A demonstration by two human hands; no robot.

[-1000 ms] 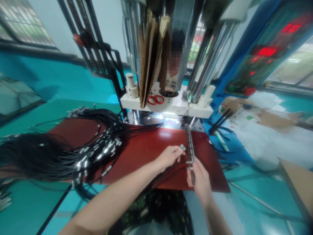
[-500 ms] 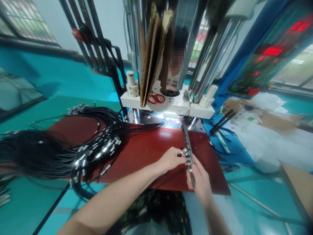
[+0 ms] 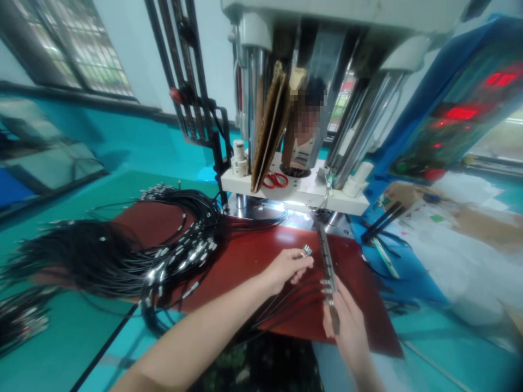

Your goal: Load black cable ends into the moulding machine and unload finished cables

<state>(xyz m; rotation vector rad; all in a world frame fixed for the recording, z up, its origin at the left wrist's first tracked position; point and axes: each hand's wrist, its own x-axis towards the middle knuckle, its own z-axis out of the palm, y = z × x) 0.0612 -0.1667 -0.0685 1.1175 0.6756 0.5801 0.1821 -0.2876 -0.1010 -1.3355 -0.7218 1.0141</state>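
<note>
My left hand [image 3: 288,267] pinches a small silver connector [image 3: 306,251] above the red-brown board [image 3: 261,245], a short gap to the left of a long metal bar [image 3: 327,261]. My right hand [image 3: 347,316] is wrapped round the near end of that bar, whose far end points to the machine's base. Several silver connectors with black cables sit along the bar's left side, just above my right fingers. A large bundle of black cables [image 3: 110,261] with silver ends lies to the left, partly on the board.
Ahead stands a press machine with a white plate [image 3: 265,188], which bears red-handled scissors [image 3: 275,180] and upright cardboard [image 3: 269,125]. A control panel [image 3: 453,114] with red digits is at the right, above papers and plastic [image 3: 457,234]. A person's reflection shows in the clear panel.
My left hand has come away from the bar with a connector in its fingers. Fewer connectors show near the middle of the bar. The head view has shifted, showing more of the left.
</note>
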